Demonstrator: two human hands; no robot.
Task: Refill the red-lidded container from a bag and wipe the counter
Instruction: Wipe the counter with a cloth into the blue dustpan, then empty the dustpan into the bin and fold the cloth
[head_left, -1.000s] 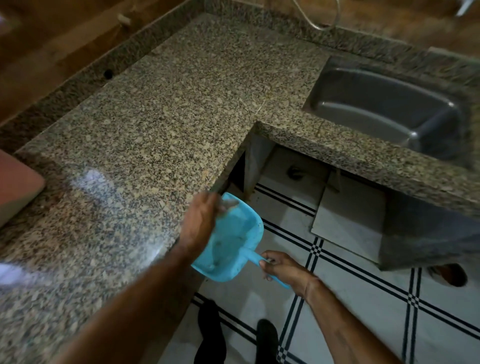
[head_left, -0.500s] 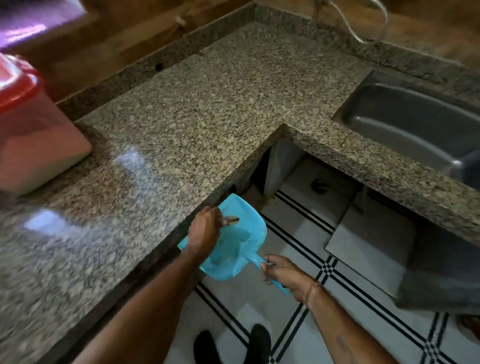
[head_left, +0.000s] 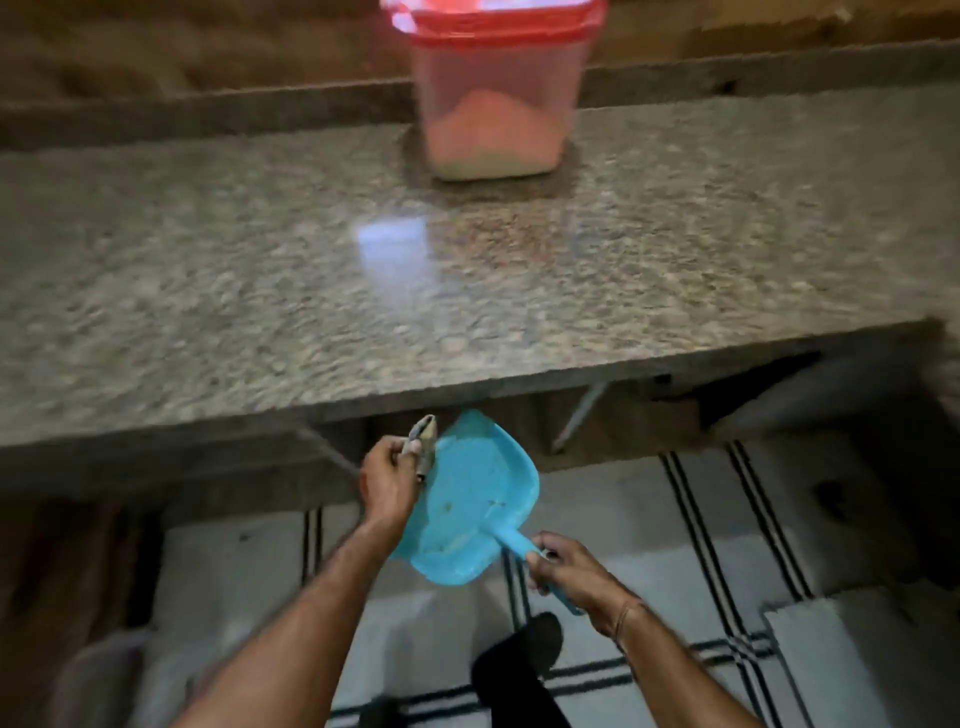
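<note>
Head view. The frame is smeared by motion, so I log fine detail with caution.

The container (head_left: 493, 109) stands upright on the far side of the worktop (head_left: 234, 312), close to the raised back ledge. Its red lid (head_left: 498, 23) sits on top and is partly cut by the upper edge of the frame. Through the translucent walls I see a pale mound filling the lower part. I cannot tell what the material is. A bright patch of reflected light lies on the worktop in front of the container.

A blue dustpan (head_left: 472, 504) is held below the front edge of the worktop, over the floor (head_left: 675, 540). Its open mouth points toward that edge. I note a few small specks on its inner face.

Left hand (head_left: 387, 480): the fingers are curled round a small greyish cloth (head_left: 423, 441), which sticks up above the knuckles. The hand sits at the left rim of the dustpan. I cannot tell whether it touches the rim.

Right hand (head_left: 566, 566): the fingers are wrapped round the dustpan's handle, with the handle's end poking out below the palm. A thin band (head_left: 623, 618) circles this wrist.

The floor is pale tile with black double lines. One dark foot (head_left: 519, 654) shows between the forearms.
</note>
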